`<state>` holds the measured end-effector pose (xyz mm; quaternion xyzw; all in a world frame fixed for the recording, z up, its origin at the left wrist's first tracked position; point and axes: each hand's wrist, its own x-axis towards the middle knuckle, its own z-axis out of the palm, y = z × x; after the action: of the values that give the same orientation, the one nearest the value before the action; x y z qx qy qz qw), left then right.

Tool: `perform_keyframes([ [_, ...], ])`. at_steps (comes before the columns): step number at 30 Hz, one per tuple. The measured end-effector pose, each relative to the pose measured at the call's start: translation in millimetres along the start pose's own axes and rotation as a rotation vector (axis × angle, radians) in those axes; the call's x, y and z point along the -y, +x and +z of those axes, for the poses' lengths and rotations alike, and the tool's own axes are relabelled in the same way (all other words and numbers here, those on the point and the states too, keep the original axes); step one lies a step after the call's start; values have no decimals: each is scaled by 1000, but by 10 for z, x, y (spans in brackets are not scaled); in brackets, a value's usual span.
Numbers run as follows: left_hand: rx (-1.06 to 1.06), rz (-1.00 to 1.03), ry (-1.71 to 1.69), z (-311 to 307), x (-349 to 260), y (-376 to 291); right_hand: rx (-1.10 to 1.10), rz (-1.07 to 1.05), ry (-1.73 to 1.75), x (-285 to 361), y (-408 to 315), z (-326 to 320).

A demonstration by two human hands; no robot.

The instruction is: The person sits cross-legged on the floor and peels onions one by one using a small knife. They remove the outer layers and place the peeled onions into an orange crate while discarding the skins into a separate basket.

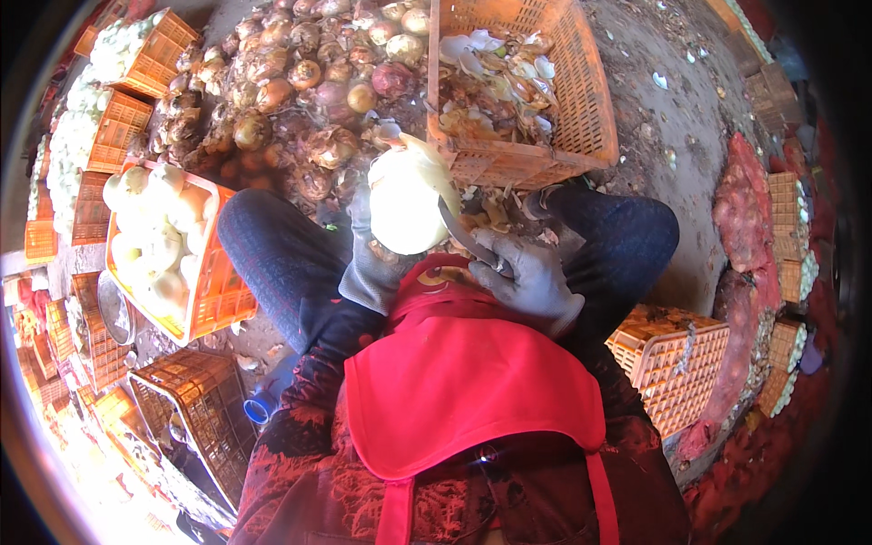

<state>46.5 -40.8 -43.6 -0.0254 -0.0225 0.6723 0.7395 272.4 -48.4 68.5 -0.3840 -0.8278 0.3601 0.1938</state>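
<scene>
In my gloved left hand [368,255] I hold a large onion [407,197], mostly bared to its pale flesh. A strip of loose skin [436,160] hangs along its upper right side. My gloved right hand [535,272] grips a knife with a curved blade [466,235], whose tip lies against the onion's right side. The knife's handle is mostly hidden in the glove. Straight ahead stands an orange plastic crate [521,160] with onion skins [501,88] in it. To its left, many unpeeled onions [272,95] are heaped on the ground.
Peeled onions [160,238] fill an orange crate [221,293] by my left knee. More filled crates [122,129] line the far left. An overturned-looking crate [204,402] and a blue-rimmed bottle [262,405] lie lower left. Another crate [674,368] and red mesh sacks [742,211] stand right.
</scene>
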Motion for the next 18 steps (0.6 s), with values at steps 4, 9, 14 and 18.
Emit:
perform_keyframes([
  [4,14,-7,-42,-140,-16,-25,-72,-124,-66,-1,49,40],
  [9,0,18,-5,-58,-45,-152,-77,612,916,154,218,-254],
  [14,1,-25,-51,121,0,-131,-122,94,700,313,388,-27],
  [18,69,-26,14,298,19,-224,79,-10,382,391,571,-87],
])
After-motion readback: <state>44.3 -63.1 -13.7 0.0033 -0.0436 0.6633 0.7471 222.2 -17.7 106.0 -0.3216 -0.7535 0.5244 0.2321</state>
